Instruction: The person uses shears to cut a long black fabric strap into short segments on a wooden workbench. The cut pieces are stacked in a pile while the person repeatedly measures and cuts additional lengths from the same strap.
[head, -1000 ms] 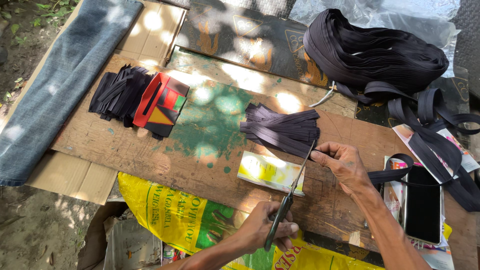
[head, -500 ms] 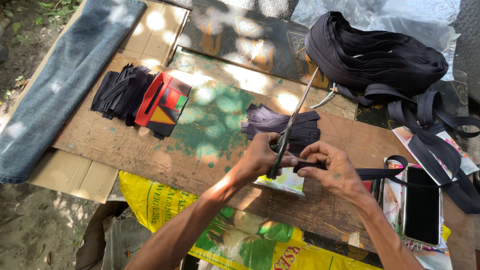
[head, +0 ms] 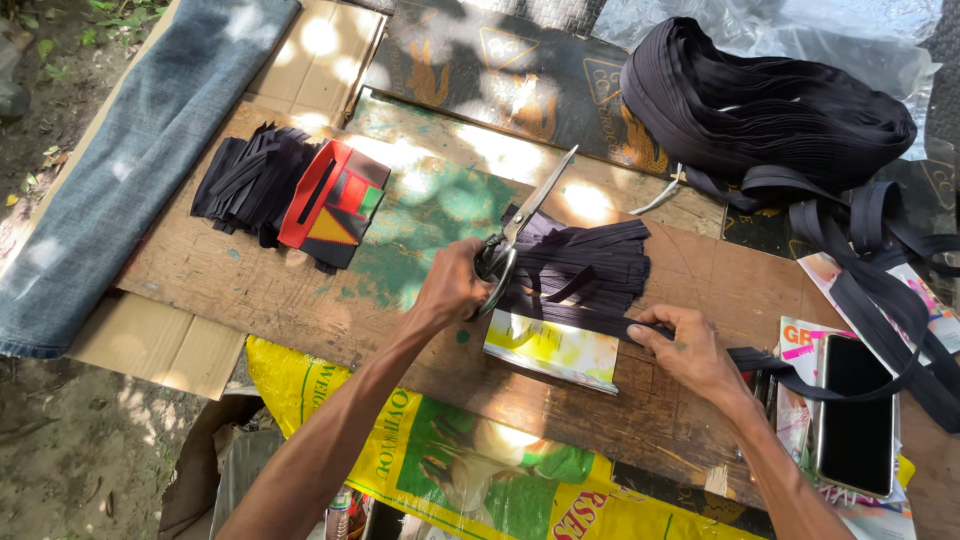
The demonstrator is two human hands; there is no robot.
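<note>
My left hand (head: 455, 283) grips the handles of a pair of scissors (head: 520, 225), whose blades point up and to the right over a pile of cut black strap pieces (head: 590, 265). My right hand (head: 690, 350) presses a long black strap (head: 800, 375) flat against the wooden board (head: 260, 290), just right of a yellow-green card (head: 550, 350) lying under the pile. The strap runs off to the right toward a big black strap bundle (head: 760, 105).
At the board's left lie another heap of black strips (head: 245, 175) and a red, green and black pouch (head: 335, 200). A denim cloth (head: 140, 160) covers cardboard far left. A phone (head: 855, 415) rests on magazines at right. A yellow sack (head: 450, 470) lies below.
My left hand brought the scissors up from the near edge to the strap pile. My right hand slid right and flattened onto the strap beside the card.
</note>
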